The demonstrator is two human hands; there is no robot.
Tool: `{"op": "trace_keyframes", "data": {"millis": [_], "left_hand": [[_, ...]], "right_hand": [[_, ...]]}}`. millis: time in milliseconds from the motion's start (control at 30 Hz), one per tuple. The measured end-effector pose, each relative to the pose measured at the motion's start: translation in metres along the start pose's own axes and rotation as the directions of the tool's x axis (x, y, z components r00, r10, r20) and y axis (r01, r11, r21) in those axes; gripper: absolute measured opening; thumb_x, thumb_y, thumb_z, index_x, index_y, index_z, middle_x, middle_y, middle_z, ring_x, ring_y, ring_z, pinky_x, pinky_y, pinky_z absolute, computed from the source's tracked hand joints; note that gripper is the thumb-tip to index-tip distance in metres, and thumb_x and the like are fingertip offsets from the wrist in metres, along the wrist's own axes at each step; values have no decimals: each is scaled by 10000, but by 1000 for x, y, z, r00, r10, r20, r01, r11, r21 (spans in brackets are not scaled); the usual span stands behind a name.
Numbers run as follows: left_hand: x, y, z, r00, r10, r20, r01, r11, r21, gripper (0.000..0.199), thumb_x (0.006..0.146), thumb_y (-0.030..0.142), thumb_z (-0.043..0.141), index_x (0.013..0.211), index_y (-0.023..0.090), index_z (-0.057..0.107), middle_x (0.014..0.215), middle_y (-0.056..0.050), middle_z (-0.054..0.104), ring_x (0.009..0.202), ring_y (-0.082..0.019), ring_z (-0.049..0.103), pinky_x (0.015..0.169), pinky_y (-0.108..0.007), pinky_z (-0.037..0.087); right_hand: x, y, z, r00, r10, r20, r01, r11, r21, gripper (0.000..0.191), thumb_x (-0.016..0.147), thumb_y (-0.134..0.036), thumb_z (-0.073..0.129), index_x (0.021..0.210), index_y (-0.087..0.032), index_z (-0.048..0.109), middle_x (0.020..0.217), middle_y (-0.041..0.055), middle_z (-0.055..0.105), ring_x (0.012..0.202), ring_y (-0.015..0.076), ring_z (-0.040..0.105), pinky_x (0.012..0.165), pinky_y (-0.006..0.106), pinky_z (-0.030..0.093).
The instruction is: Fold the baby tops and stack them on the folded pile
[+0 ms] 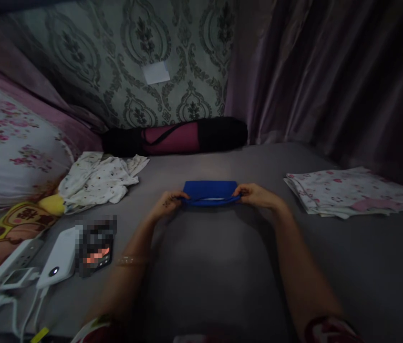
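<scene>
Blue fabric [210, 189], partly behind fingers [183, 195]

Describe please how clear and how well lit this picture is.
Head view: dim overall, the right-side curtain fading almost to black; same head view: the left hand, right hand and blue item look slightly soft; head view again: mosaic blocks hide part of the dark device.

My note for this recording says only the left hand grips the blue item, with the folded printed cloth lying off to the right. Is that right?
Not quite: in the head view, the right hand grips the blue item too, at its right end, along with the left hand. The folded printed cloth does lie off to the right.
</scene>
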State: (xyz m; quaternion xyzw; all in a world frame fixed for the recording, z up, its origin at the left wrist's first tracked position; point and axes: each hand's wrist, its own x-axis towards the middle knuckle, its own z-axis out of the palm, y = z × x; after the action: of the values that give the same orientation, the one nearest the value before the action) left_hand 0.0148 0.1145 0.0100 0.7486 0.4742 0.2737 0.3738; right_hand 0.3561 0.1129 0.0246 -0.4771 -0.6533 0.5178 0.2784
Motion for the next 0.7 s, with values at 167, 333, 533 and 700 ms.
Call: {"op": "trace_keyframes", "data": {"millis": [167, 333, 533, 700], "left_hand": [[-13, -5, 8, 999, 29, 42, -31, 999, 36, 391, 685, 154, 462, 991, 196, 703, 1106, -54, 708, 1081, -205, 621, 1013, -358, 426], [-17, 9, 6, 996, 5, 85, -17, 990, 141, 402, 611, 125, 434, 883, 206, 719, 1120, -48, 698, 1116, -206, 595, 1022, -369, 422], [1, 15, 13, 989, -85, -120, 108, 973, 202, 332, 765, 181, 436, 958, 164, 706, 943, -46, 719, 972, -224, 647, 863, -318, 508], [35, 27, 50, 980, -68, -187, 125, 941, 315, 380, 888, 241, 448, 1217, 126, 600, 1154, -110, 666, 1134, -245, 583, 1005, -367, 436]], "right_hand": [[0, 0, 3, 998, 45, 37, -40, 991, -125, 267, 576, -73, 543, 787, -175, 671, 677, -52, 645, 610, 89, 557, 575, 182, 413], [-8, -4, -3, 989, 112, 99, -89, 973, -211, 218, 636, -122, 549, 782, -170, 704, 608, -39, 626, 537, 87, 538, 504, 175, 382], [4, -8, 6, 990, 59, -131, -93, 959, -267, 197, 800, -185, 511, 891, -161, 684, 749, 36, 707, 574, 126, 599, 585, 238, 483], [38, -8, 60, 867, -255, -427, -50, 809, -585, 397, 930, -226, 366, 1256, -152, 580, 1269, 119, 615, 1168, 215, 559, 1010, 342, 404]]}}
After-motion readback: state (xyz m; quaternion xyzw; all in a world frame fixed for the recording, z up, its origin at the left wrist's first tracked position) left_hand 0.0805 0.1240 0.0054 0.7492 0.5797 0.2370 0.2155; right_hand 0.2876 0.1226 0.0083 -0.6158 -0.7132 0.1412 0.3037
